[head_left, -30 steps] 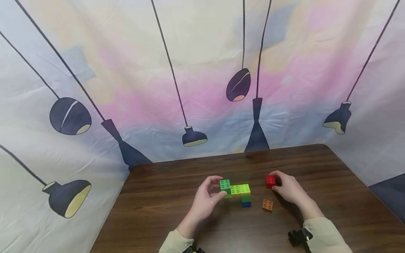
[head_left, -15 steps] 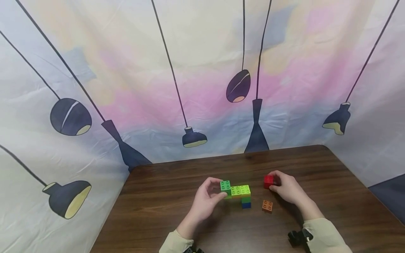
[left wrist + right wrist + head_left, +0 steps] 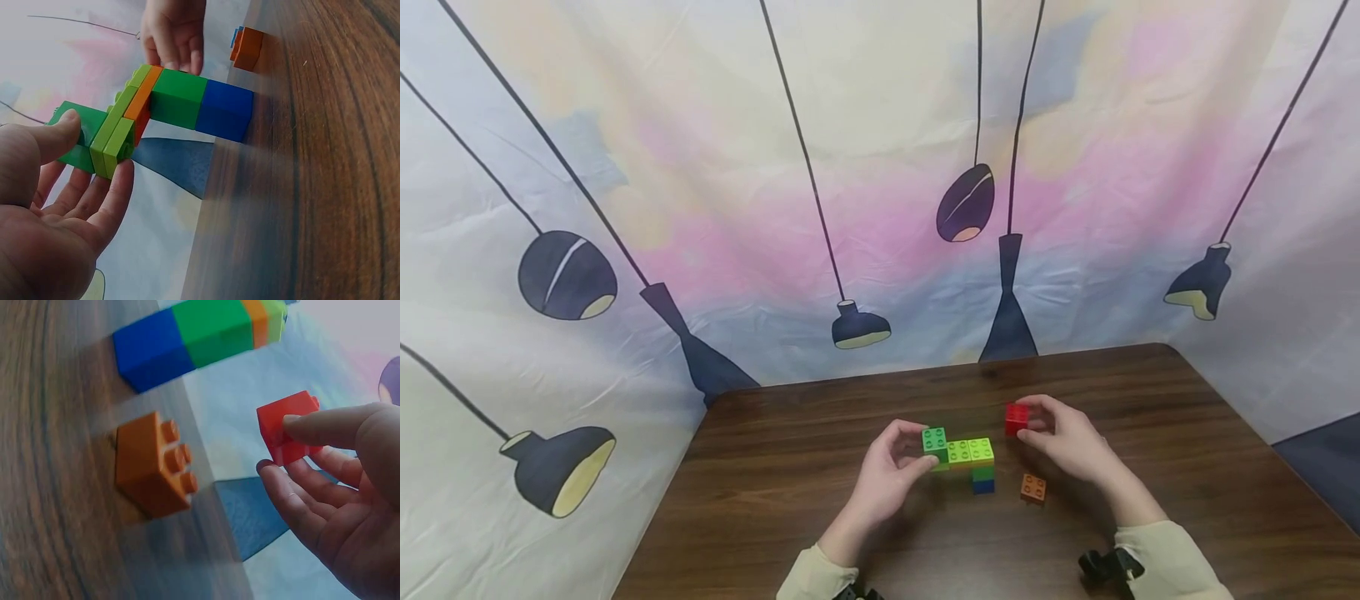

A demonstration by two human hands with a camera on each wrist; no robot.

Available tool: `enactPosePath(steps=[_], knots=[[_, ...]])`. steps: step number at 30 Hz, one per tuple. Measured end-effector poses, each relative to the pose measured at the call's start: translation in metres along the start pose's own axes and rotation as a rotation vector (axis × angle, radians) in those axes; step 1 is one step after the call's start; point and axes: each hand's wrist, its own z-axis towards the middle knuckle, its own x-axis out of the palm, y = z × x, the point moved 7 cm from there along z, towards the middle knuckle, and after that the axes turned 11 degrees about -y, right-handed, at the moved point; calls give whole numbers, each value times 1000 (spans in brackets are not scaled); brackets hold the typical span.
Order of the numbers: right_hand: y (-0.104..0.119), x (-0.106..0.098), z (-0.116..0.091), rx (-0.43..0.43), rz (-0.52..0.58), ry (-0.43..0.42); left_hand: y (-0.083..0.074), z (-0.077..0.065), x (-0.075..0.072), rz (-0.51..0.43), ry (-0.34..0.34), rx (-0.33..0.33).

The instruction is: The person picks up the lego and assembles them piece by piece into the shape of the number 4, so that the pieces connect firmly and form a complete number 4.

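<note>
Left hand (image 3: 886,475) curled round green brick (image 3: 934,440), right hand (image 3: 1073,440) round red brick (image 3: 1017,419), open gap between, table edge (image 3: 880,378) beyond

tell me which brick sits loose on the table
The orange brick right of the build; the right hand holds the red brick, the others are in the build.

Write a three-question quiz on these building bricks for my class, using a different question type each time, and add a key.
1. Multiple choice: what colour is the brick held by the right hand?
A) yellow
B) red
C) purple

2. True or false: the loose orange brick stands apart from the blue brick.

3. Fill in the blank: directly on top of the blue brick sits a ____ brick.

Key:
1. B
2. True; a gap shows between them.
3. Green
</note>
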Motion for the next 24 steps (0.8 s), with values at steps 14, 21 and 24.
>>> enactPosePath(steps=[14,21,24], knots=[[42,6,-11,-111,186,112,-2,0,0,-12,0,1],[46,14,-14,-134,177,184,-2,-1,-1,-18,4,1],[46,15,-15,-143,177,197,-3,-1,0,-25,13,-2]])
